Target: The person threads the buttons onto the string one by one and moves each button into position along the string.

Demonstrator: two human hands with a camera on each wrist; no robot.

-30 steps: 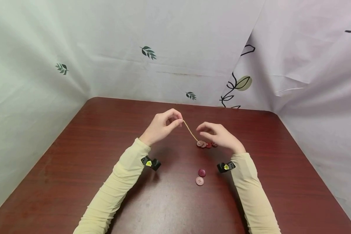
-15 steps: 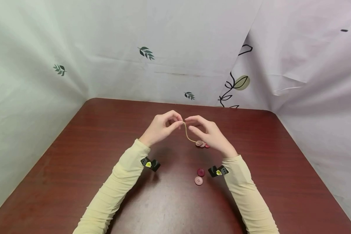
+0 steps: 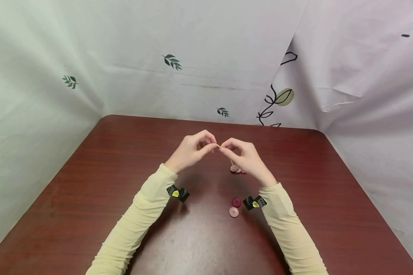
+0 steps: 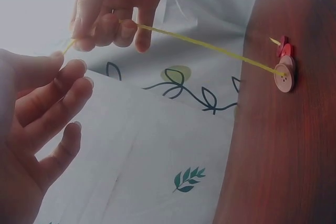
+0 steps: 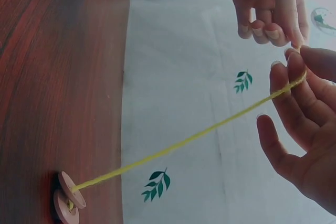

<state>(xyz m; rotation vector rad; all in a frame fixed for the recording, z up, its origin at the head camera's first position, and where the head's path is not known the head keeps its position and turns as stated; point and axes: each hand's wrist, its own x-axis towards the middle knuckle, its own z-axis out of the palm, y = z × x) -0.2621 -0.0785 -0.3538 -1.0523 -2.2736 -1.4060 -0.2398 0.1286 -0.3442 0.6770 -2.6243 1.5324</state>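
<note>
Between the two raised hands runs a short piece of yellow string (image 4: pixel 205 45). The left hand (image 3: pixel 191 150) pinches its end between thumb and forefinger. Close beside it, the right hand (image 3: pixel 245 157) pinches the string too, its other fingers loosely bent. From the right hand the string slants down to a pink button (image 4: pixel 284 78) lying on the table. Behind that button, red and pink buttons lie in an overlapping row, with a bit of string at the far end in the left wrist view. The right hand partly hides this row in the head view.
A dark red button (image 3: pixel 236 202) and a pale pink button (image 3: pixel 233 212) lie side by side on the reddish-brown table (image 3: pixel 89 172), nearer the person. White cloth (image 3: pixel 130 76) with leaf prints hangs behind the table and along its sides.
The right hand has moved left and up to the left hand and now pinches the string. The left hand has stayed nearly in place, still holding the end.
</note>
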